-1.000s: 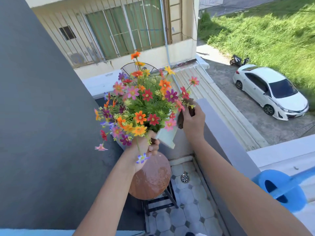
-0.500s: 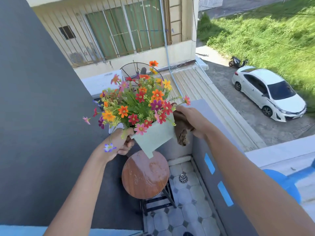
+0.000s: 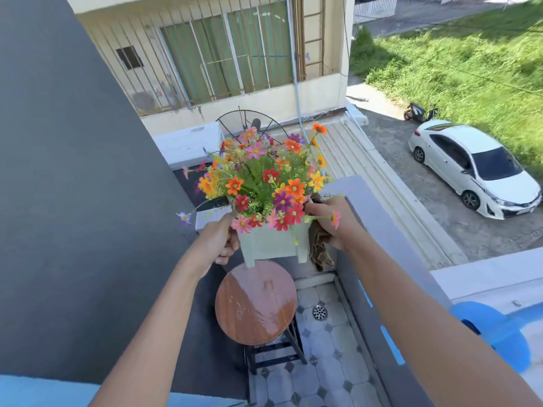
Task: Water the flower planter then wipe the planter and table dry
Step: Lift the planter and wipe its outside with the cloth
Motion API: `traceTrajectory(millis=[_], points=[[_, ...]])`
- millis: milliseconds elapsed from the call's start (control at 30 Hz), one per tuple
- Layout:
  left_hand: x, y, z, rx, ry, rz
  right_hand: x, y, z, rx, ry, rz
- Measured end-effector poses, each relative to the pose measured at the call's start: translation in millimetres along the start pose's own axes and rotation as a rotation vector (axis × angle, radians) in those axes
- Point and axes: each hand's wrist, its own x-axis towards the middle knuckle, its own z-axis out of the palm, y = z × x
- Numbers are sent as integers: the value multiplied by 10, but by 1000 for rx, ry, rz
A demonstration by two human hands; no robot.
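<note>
Planter [image 3: 271, 242] hangs clear above the wet round counter [image 3: 255, 301], your left hand [image 3: 219, 240] gripping one side while your right hand [image 3: 338, 221] presses a brown cloth [image 3: 318, 248] against the other, likely baring the top for wiping.

One head-worn wide-angle view looks forward and steeply down from a balcony. Both forearms reach in from the bottom edge to the planter [image 3: 271, 242], held close, above the far edge of the round table [image 3: 255, 304] on the tiled floor below. Beyond the balcony wall [image 3: 379, 218], the view takes in a neighbouring building and a white car [image 3: 473, 168] far below.
</note>
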Motion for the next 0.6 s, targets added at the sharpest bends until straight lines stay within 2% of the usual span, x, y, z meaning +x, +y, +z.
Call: traceTrajectory(millis=[133,167,267,333,467,600], points=[[-25,-193,274,-189,310,-12,-133,78,146,27,161,-78],[-54,-273,381,-159,304,1,-164,115,161,36,193,-85],[-162,-330,704,-31,107,-13,-260,158,235,-26,269,-116],[-189,-219,869,16,48,-8,-294,161,296,-65,278,-168],[-129,-113,1006,-29,45,-22,-425,155,396,-187,297,-240],[-14,-125,996,-84,91,-96,-466,228,485,-155,285,-275]])
